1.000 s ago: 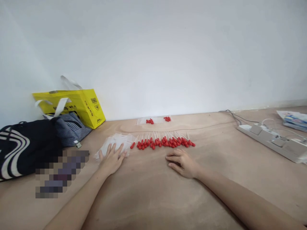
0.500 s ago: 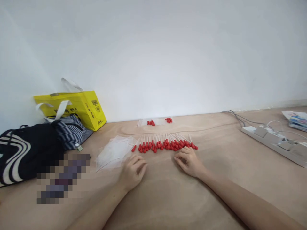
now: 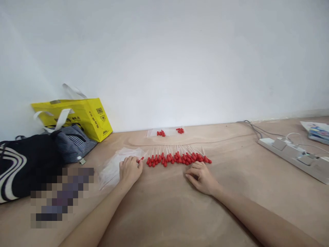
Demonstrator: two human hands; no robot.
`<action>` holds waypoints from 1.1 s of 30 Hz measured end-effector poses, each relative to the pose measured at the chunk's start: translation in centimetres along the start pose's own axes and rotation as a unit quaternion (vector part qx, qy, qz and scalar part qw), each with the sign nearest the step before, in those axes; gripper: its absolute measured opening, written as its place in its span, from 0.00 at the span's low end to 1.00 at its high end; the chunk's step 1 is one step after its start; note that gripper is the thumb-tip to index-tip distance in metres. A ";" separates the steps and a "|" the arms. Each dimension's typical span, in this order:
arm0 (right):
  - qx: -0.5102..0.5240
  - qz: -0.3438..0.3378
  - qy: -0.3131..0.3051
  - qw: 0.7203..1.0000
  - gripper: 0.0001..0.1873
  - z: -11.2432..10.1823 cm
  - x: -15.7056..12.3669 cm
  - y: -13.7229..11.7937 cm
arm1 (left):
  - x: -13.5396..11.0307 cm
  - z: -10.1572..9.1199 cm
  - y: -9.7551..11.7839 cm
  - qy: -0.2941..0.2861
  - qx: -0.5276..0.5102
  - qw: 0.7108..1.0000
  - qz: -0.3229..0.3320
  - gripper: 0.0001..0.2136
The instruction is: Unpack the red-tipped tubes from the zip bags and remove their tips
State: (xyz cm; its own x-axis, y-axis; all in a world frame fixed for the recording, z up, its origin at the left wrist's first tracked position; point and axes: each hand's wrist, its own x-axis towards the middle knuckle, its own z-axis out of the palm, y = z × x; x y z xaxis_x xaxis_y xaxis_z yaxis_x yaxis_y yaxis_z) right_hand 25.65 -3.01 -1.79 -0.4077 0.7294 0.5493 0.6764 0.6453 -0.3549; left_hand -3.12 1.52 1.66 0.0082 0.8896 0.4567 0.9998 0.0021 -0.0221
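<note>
A row of droppers with red bulbs and thin pale stems lies on the wooden table, bulbs towards me. My left hand is at the row's left end, its fingers closed about the red bulb of the leftmost dropper. Beneath and beside that hand spreads a pile of clear plastic bags, partly covered by it. My right hand rests on the table just below the row's right part. Its fingers are loosely curled, with a gap to the thumb and nothing visible between.
Against the wall lies a flat clear bag with two clusters of red bulbs. On the left stand a yellow bag, a striped pouch and a black bag. A white power strip with cables is at the right.
My left hand has moved left and forward from the table front to the leftmost dropper, its fingers now at the bulb. The right hand has stayed nearly in place.
</note>
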 end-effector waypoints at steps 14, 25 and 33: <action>-0.109 -0.073 0.119 0.984 0.23 1.0 0.5 -1.9 | -4.0 -0.9 3.8 0.071 -0.196 0.935 0.288 0.07; -0.082 -0.078 0.046 0.993 0.08 3.0 2.9 -2.2 | -3.7 -0.6 4.9 0.043 -0.241 0.920 0.306 0.06; -0.098 -0.112 0.053 0.987 0.10 2.7 2.7 -2.3 | -3.7 0.6 6.2 0.082 -0.258 0.907 0.323 0.07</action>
State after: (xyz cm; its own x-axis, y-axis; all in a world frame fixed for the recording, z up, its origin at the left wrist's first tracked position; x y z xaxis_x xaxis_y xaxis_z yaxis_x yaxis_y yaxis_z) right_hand 21.30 -1.93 -1.50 -0.5005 0.5385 0.6778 0.6869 0.7236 -0.0676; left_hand 3.04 -1.52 -0.74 0.5564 0.5494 0.6233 0.6611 -0.7472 0.0684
